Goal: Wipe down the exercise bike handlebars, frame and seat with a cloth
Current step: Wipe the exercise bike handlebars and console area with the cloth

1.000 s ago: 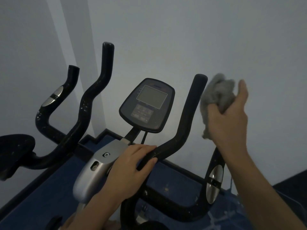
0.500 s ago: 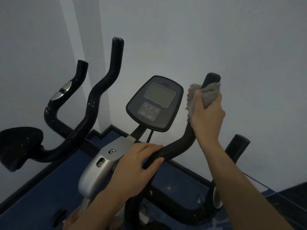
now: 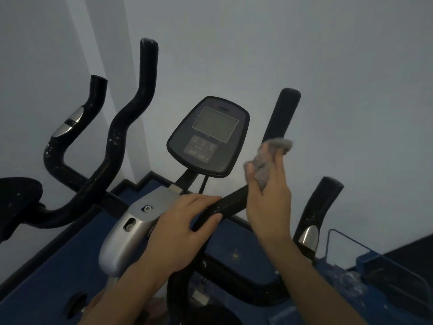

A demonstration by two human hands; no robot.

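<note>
The right hand clenched a cloth around the right handlebar while the left hand gripped its base; white specks elsewhere suggested the job had barely begun.

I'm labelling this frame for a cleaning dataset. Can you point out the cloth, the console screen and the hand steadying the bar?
cloth (image 3: 264,166): head view, bunched grey middle.
console screen (image 3: 215,124): head view, centre of the display.
left hand (image 3: 181,227): head view, back of the hand.

The right hand is hiding the middle of the handlebar; the console buttons are blurring; the seat is running off the left edge.
</note>
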